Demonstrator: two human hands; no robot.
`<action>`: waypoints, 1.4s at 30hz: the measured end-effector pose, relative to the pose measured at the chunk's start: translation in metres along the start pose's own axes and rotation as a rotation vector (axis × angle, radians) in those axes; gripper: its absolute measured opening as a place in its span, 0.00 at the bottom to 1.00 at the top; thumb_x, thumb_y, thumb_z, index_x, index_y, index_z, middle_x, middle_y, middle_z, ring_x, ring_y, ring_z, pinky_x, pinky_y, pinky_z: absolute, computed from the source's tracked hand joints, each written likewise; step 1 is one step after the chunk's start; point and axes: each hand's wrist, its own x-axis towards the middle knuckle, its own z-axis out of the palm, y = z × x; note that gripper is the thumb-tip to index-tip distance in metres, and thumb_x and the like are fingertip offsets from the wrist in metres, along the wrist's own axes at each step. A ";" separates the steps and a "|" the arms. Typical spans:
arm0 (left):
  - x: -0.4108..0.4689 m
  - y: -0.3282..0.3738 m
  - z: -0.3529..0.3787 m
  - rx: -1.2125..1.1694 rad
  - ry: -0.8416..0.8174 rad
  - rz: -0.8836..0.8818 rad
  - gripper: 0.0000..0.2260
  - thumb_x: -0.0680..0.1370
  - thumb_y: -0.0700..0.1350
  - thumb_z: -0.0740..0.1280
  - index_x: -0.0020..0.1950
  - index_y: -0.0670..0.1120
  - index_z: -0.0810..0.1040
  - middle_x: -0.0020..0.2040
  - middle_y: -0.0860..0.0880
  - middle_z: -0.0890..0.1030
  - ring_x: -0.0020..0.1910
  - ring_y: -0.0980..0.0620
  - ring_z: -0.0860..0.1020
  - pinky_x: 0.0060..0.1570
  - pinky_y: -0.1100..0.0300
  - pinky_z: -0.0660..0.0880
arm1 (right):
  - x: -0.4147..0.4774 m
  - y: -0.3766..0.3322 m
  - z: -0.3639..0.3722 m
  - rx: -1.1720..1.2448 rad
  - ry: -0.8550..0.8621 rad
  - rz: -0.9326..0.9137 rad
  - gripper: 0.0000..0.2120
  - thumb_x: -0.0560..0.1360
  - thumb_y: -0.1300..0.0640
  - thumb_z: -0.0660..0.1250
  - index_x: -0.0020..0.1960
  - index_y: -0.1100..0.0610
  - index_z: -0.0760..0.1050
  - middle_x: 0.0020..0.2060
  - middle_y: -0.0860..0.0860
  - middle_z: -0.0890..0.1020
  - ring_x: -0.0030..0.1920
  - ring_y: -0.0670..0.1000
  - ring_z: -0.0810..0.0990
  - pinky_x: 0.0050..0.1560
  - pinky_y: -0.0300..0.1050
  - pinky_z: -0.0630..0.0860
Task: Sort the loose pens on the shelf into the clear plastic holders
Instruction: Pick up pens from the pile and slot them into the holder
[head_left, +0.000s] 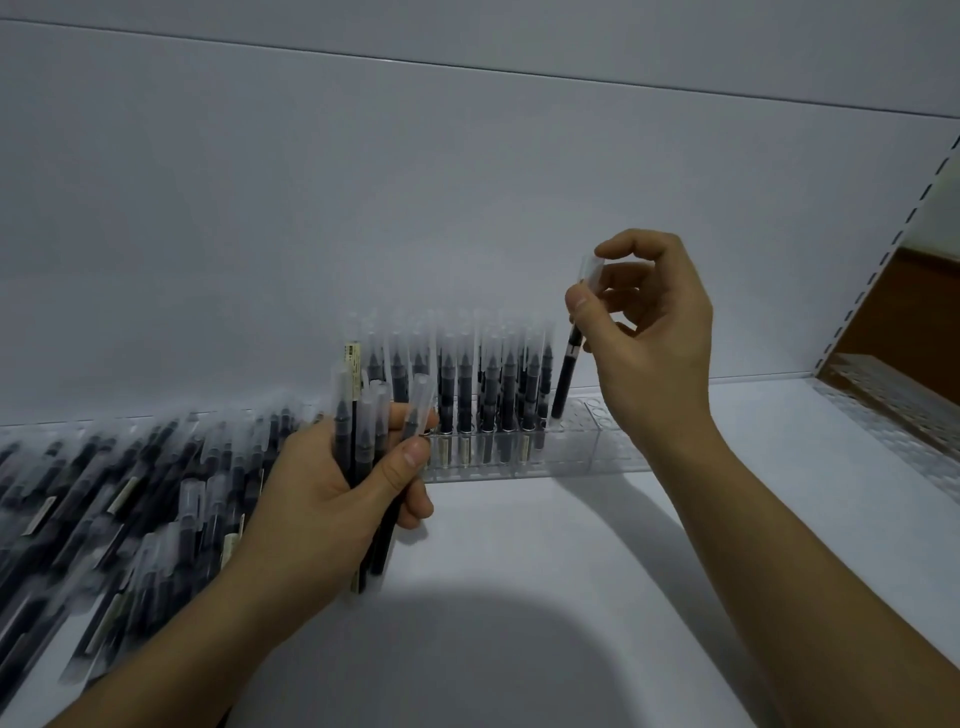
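Shelf (519, 561): white, and it carries everything.

Left hand (322, 493), nearest: the fingers (410, 457) are curled round a bundle of pens (357, 431) held upright, caps up, with the thumb pressing across the front. To its left lies the pile of loose pens (104, 509), blurred, many overlapping at a slant, which is the stock not yet sorted.

Behind the bundle is the clear holder (597, 457), standing on the shelf against the back panel (467, 182). Its left and middle holes carry standing pens (483, 384); the holes at the right end look vacant.

Right hand (660, 332): thumb and forefinger pinch a single pen (563, 379) near its clear cap. The barrel hangs down with its lower end just at the holder's top, beside the last standing pen. I cannot tell whether it has entered a hole.

Judged step: seat this pen in the next vacant hole.

- Hold the barrel vertical over the hole.
- Lower it without brushing its neighbour.
- Release only once the base is down.
- Keep the bundle clear of the row.

A second holder (893, 415) lies at far right, apparently without pens.
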 end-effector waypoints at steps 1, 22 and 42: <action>0.000 -0.001 0.000 -0.003 -0.001 0.000 0.12 0.71 0.49 0.67 0.52 0.50 0.82 0.32 0.43 0.83 0.31 0.48 0.83 0.36 0.58 0.82 | -0.001 0.001 0.001 -0.011 -0.011 -0.005 0.14 0.77 0.65 0.72 0.56 0.51 0.74 0.44 0.50 0.80 0.43 0.54 0.81 0.38 0.53 0.80; 0.000 0.002 -0.001 -0.016 -0.005 -0.019 0.14 0.72 0.49 0.67 0.56 0.49 0.81 0.35 0.43 0.85 0.37 0.49 0.86 0.37 0.65 0.81 | -0.003 0.005 0.003 -0.165 -0.079 -0.078 0.15 0.76 0.63 0.74 0.55 0.49 0.72 0.41 0.42 0.78 0.42 0.47 0.80 0.36 0.36 0.73; -0.001 0.006 0.001 -0.021 0.000 -0.035 0.11 0.72 0.48 0.67 0.53 0.48 0.80 0.35 0.43 0.86 0.34 0.49 0.86 0.35 0.66 0.80 | 0.001 0.010 -0.002 -0.418 -0.118 -0.162 0.05 0.78 0.58 0.73 0.46 0.54 0.77 0.38 0.43 0.80 0.41 0.47 0.80 0.38 0.38 0.77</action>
